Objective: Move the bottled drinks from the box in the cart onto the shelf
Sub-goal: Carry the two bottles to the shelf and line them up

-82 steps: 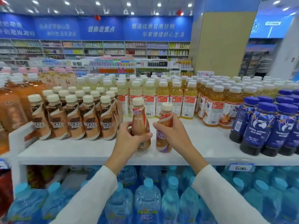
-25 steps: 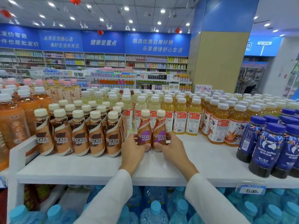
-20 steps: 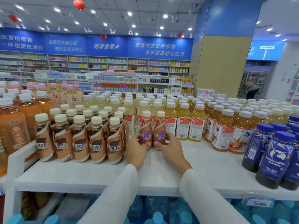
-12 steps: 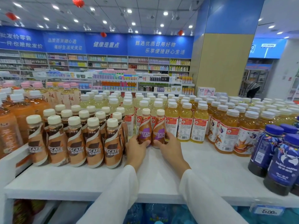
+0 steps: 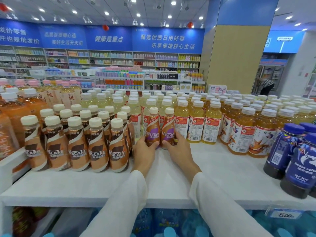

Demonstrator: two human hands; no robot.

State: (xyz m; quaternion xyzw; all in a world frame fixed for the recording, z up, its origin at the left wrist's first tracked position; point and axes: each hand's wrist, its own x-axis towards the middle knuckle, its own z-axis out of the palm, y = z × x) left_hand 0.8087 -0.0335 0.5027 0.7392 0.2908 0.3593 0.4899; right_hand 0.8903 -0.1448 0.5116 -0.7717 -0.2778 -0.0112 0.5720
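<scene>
Two small Nescafe bottles with red and purple labels stand upright side by side on the white shelf point(image 5: 213, 170), right in front of the yellow drink bottles. My left hand point(image 5: 144, 152) grips the base of the left Nescafe bottle point(image 5: 152, 127). My right hand point(image 5: 179, 150) grips the base of the right Nescafe bottle point(image 5: 168, 127). Both arms wear white sleeves. The cart and its box are out of view.
A block of brown-label Nescafe bottles point(image 5: 77, 144) stands just left of my hands. Yellow and orange drink bottles point(image 5: 212, 124) fill the back and right. Dark blue coffee bottles point(image 5: 294, 159) stand at the right front. Water bottles sit on the shelf below.
Earlier I held the two bottles up near the shelf's front. They now stand pushed back against the yellow bottles, with my hands low on their bases.
</scene>
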